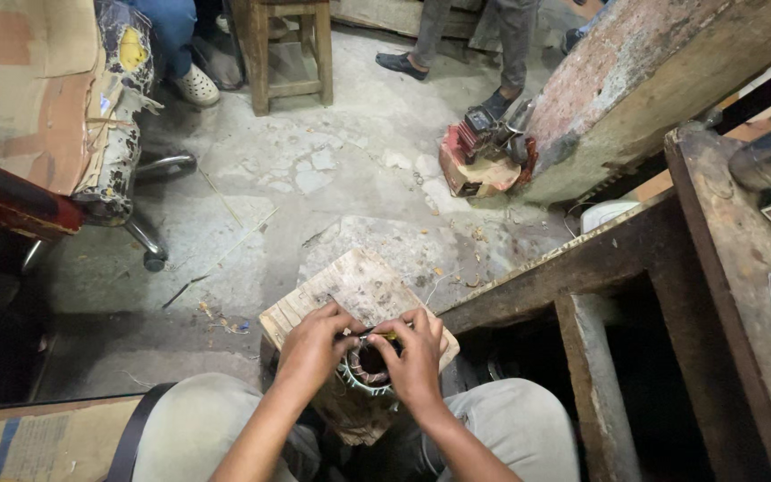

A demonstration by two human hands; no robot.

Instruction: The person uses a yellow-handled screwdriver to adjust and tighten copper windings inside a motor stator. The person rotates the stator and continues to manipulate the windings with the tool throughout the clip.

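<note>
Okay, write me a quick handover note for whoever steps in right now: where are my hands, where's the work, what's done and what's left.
Left hand and right hand: both on the round motor stator, fingers pinching at its top edge; a small yellow-tipped tool sits between them.
Stator rests on the wooden block between the knees.
Done: cannot tell from this view.
Left: the fingers are on the windings, so the work there looks unfinished.

Left hand (312, 344) and right hand (417, 355) meet, fingers curled in grip.
</note>
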